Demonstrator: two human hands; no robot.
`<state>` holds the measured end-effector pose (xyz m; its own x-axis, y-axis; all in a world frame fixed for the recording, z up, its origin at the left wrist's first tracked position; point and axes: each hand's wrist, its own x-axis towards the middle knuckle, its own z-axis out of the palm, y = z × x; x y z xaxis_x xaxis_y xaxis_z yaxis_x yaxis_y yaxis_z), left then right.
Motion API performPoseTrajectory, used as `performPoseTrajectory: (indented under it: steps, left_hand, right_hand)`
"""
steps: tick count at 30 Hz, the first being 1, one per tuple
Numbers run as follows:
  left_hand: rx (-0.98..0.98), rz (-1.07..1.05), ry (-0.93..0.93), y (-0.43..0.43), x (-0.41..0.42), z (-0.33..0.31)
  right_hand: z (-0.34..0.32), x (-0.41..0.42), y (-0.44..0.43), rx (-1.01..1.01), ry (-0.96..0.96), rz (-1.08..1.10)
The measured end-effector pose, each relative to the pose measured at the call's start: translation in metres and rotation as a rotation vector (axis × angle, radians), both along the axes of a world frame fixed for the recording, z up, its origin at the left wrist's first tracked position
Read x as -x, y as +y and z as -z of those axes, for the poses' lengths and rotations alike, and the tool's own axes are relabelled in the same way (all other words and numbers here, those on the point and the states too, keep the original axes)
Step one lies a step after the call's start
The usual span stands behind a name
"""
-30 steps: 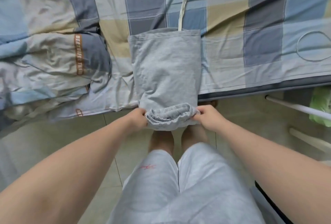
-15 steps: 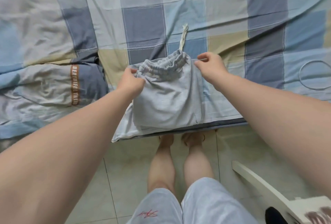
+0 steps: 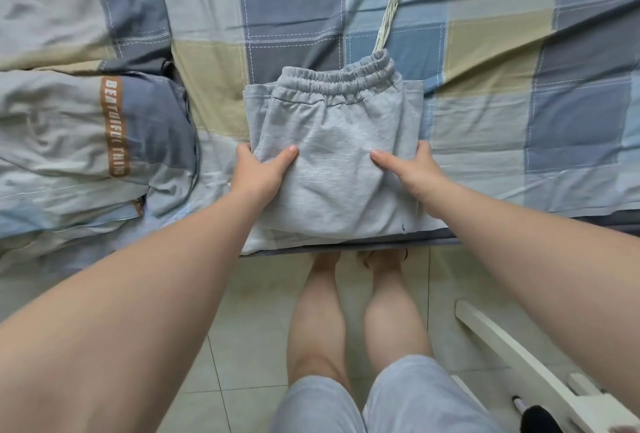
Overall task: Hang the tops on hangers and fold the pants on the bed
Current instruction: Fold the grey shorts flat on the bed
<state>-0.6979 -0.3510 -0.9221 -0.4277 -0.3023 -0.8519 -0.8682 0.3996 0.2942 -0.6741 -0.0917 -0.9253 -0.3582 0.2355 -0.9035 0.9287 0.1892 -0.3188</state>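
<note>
Pants (image 3: 332, 142), seemingly in left hand (image 3: 258, 173), right hand (image 3: 412, 169) grip.

The pants (image 3: 339, 162) are made of grey knitted cloth, matt and faintly flecked, with a puckered elastic waistband (image 3: 339, 81). A cream drawstring (image 3: 388, 20) of woven cord is seen, frayed at its end. The bed sheet (image 3: 485, 114) is woven cloth in checks, matt and creased, crossed by pale stitched lines. A brown printed band (image 3: 114, 128) is carried on the pillow (image 3: 52, 128) cloth. The floor (image 3: 249, 311) is laid with pale tiles, smooth and slightly glossy. The white frame (image 3: 512, 353) is smooth; its material cannot be told.
</note>
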Motion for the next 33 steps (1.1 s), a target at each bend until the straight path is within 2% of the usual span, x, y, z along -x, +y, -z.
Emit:
performPoseTrajectory:
  steps: [4,9,15,20,25,33]
  left_hand:
    - [-0.042,-0.04,0.023,0.009,-0.009,-0.001]
    - [-0.075,0.057,-0.038,0.011,-0.02,-0.031]
    - [-0.092,0.207,-0.285,0.012,-0.029,-0.104]
    - [-0.138,0.357,-0.39,0.016,-0.022,-0.171]
    - [-0.143,0.496,-0.298,0.04,-0.01,-0.232]
    - [-0.276,0.683,-0.017,0.112,-0.018,-0.332]
  right_hand:
    - [-0.006,-0.008,-0.014,0.119,-0.004,0.046]
    - [-0.044,-0.016,-0.014,0.186,-0.026,0.105]
    - [-0.12,-0.033,0.002,0.178,-0.098,0.137]
    - [-0.19,-0.064,0.013,0.185,-0.191,0.219]
    - [-0.254,-0.096,0.024,0.162,-0.125,0.422]
    - [-0.361,-0.166,0.05,0.069,0.195,0.752]
